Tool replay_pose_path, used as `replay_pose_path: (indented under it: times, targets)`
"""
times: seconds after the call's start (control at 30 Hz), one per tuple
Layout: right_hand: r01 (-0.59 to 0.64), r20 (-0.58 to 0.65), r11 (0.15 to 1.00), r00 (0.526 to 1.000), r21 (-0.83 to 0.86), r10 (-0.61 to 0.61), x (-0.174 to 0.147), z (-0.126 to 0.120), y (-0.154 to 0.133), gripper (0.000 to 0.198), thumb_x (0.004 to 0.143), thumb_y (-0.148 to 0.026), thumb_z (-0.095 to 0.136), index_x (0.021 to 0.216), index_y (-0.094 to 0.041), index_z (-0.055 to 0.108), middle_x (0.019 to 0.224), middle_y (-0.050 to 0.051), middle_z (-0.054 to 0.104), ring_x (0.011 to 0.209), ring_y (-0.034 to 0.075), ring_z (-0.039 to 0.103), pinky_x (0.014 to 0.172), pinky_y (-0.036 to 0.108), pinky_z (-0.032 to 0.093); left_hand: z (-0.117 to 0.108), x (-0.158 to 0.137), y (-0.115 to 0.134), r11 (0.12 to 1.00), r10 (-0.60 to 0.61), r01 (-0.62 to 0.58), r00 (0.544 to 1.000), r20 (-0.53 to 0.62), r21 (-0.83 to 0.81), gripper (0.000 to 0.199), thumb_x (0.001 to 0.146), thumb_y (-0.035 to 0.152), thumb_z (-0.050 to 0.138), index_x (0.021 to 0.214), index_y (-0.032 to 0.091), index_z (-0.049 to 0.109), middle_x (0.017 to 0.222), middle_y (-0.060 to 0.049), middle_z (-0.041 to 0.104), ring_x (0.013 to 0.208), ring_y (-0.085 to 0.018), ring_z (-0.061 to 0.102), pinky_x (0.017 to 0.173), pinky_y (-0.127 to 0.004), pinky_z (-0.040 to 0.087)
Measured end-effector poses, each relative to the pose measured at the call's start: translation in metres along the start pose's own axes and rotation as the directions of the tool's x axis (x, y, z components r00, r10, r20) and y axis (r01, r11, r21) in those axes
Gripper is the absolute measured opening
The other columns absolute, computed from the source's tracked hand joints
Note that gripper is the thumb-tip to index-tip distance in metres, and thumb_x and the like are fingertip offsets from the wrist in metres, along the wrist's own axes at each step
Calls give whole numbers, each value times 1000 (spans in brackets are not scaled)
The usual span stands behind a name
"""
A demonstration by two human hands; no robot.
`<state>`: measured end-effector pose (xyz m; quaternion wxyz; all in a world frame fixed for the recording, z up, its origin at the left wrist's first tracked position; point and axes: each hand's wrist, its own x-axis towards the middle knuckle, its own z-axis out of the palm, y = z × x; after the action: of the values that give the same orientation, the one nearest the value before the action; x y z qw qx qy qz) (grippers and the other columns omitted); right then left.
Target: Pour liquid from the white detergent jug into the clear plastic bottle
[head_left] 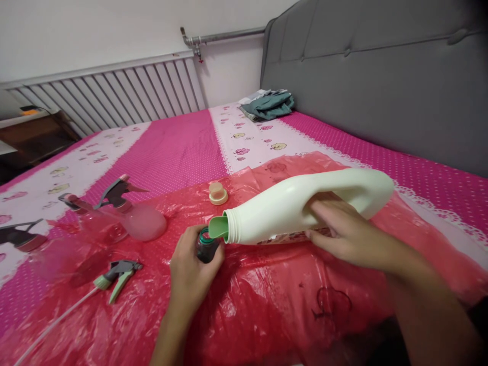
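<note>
Jug [271, 209] stretches sideways, green spout [218, 227] pointing left.

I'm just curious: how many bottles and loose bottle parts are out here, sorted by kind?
Spray bottles with trigger heads on: 3
Large pale green handled bottle, in the right hand: 1
Small green-rimmed bottle, in the left hand: 1
Loose spray trigger with a tube: 1
Loose cream cap: 1
Total: 7

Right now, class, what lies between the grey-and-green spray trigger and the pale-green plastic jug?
Between them, in the head view, come the left hand, the small dark green-rimmed bottle it holds, and crinkled red plastic sheet.
</note>
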<state>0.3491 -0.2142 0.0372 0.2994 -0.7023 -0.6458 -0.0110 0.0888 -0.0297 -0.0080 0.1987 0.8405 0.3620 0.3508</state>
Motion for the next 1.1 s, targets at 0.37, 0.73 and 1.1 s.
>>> replay_pose_path:
  times: [0.37,0.73,1.1]
  targets:
    - [-79,0,997,997,-7,79,5,4,-4,29,94,-49,54,92,-20,54,101,14,66,101,36,63,85,50,51,1,0,-1,1000,10,-10,1000,-2,10,26,84,37,69,107,24,66,98,-6,75,90,-27,70,80,-38,53]
    - [-110,-55,993,993,-31,108,10,9,-10,36,93,-53,57,101,-17,56,104,17,64,110,41,62,99,60,51,-1,0,0,1000,3,-3,1000,23,-4,28,86,40,70,107,22,66,98,-5,73,88,-25,68,80,-36,51]
    - [-47,-125,986,992,-161,27,9,13,-6,44,90,-50,68,114,-14,61,103,16,65,101,38,66,94,55,55,0,-1,-2,1000,14,-14,1000,3,-14,28,84,41,71,105,22,65,97,-4,72,87,-25,68,79,-36,50]
